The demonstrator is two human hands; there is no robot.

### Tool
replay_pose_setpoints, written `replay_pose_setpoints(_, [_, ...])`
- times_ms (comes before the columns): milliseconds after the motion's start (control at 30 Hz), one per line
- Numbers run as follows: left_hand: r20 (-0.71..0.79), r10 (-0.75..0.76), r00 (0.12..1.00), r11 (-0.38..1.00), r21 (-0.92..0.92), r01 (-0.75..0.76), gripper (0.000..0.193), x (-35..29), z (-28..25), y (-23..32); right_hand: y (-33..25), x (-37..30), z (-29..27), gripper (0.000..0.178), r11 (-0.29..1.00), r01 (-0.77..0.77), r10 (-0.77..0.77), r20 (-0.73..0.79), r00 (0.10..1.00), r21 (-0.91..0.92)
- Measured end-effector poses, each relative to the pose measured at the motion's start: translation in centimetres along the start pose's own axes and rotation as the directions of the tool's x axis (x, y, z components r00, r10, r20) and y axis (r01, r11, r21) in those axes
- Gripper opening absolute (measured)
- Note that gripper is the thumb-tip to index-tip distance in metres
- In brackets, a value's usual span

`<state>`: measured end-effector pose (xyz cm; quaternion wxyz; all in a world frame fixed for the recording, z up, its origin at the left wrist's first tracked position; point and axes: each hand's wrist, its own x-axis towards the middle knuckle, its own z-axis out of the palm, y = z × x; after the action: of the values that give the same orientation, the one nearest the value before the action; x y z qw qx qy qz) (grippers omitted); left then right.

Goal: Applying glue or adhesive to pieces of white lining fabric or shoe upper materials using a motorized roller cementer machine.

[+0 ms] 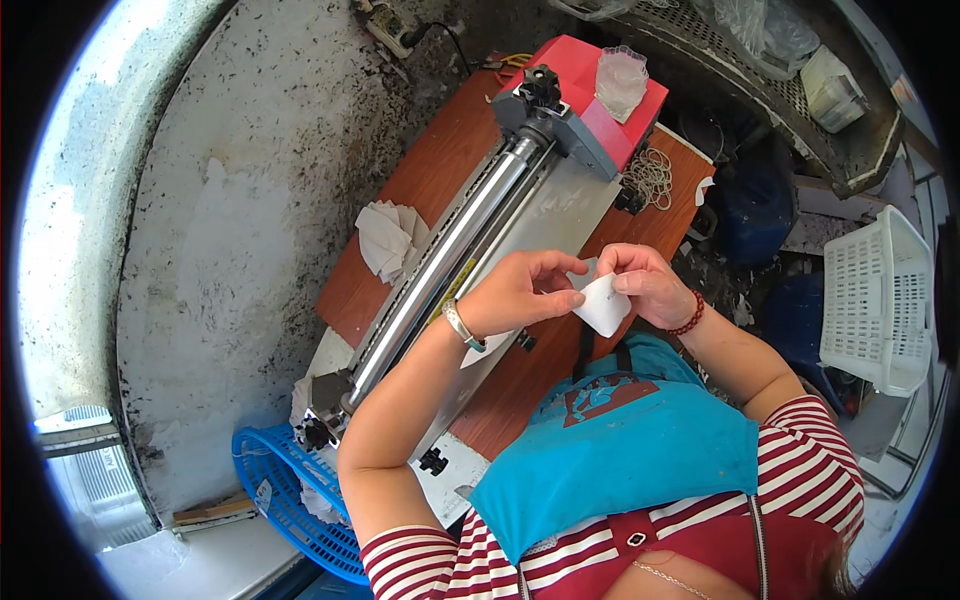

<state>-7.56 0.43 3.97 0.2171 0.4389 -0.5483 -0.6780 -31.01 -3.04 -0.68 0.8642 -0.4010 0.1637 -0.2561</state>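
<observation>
Over the front edge of the roller machine (pixel 520 215), both my hands meet at a small, folded white piece (pixel 604 308) that looks like paper or thin cloth. My right hand (pixel 648 286), with a red bead bracelet at its wrist, pinches the upper right edge between thumb and fingers. At the left edge, the thumb and fingers of my left hand (pixel 518 292) close on the same piece; part of their grip is hidden. The machine has a long metal roller, a flat metal bed, black knobs and a red housing (pixel 570 75).
A stack of white pieces (pixel 388 240) lies on the brown table (pixel 345 295) beyond the roller. Clear round pieces (pixel 621 82) sit on the red housing, with string (pixel 648 180) beside it. A blue basket (pixel 290 510) stands left, a white basket (pixel 878 300) right.
</observation>
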Motion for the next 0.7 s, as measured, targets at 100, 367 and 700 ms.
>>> replay_pose_setpoints(100, [-0.027,-0.065,0.997,0.997,-0.047,0.064,0.021,-0.2,-0.6,-1.3,-0.4,0.3,-0.2,0.017,1.000,-0.011,0.011,-0.099,0.995,-0.007])
replay_pose_setpoints(367, [-0.145,-0.052,0.988,0.998,-0.036,0.048,0.018,-1.2,-0.8,0.5,-0.8,3.0,0.2,0.027,0.941,-0.078,0.053,-0.084,0.995,-0.329])
replay_pose_setpoints(700, [-0.459,-0.008,0.889,0.941,0.297,0.162,0.020,-2.8,-4.1,-1.0,1.2,7.4,0.6,0.021,0.781,-0.010,-0.231,-0.303,0.925,-0.624])
